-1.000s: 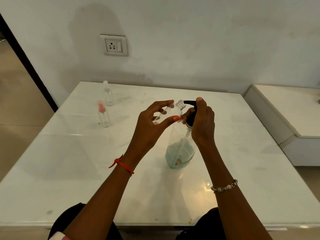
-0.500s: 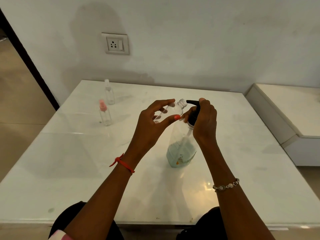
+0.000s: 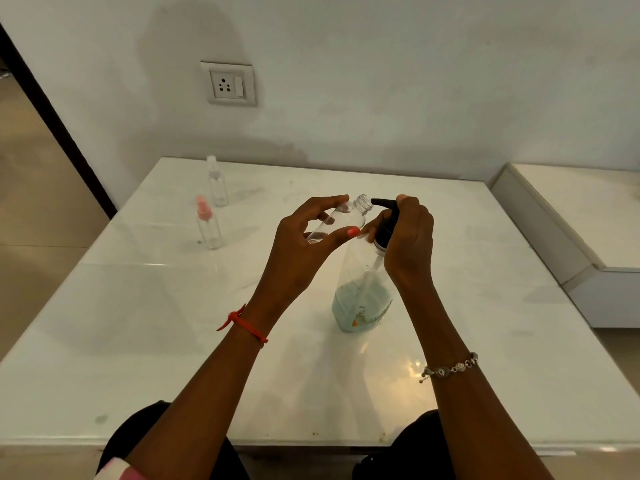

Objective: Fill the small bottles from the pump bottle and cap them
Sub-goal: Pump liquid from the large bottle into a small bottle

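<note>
A clear pump bottle (image 3: 362, 299) with a black pump head (image 3: 386, 216) stands mid-table, a little pale blue liquid at its bottom. My right hand (image 3: 410, 237) wraps round the pump head, one fingertip on top of it. My left hand (image 3: 304, 244) pinches a small clear uncapped bottle (image 3: 346, 220), tilted, its open neck right at the pump's spout. Two more small bottles stand at the far left: one with a pink spray cap (image 3: 207, 223), one with a clear cap (image 3: 216, 181).
The white glossy table (image 3: 138, 323) meets the wall at the back. A lower white ledge (image 3: 571, 220) sits to the right. A wall socket (image 3: 230, 84) is above the table. A dark doorframe runs along the left.
Hands and bottles hold nearly the same pose. The small bottle's neck stays at the spout; only the camera view shifted slightly.
</note>
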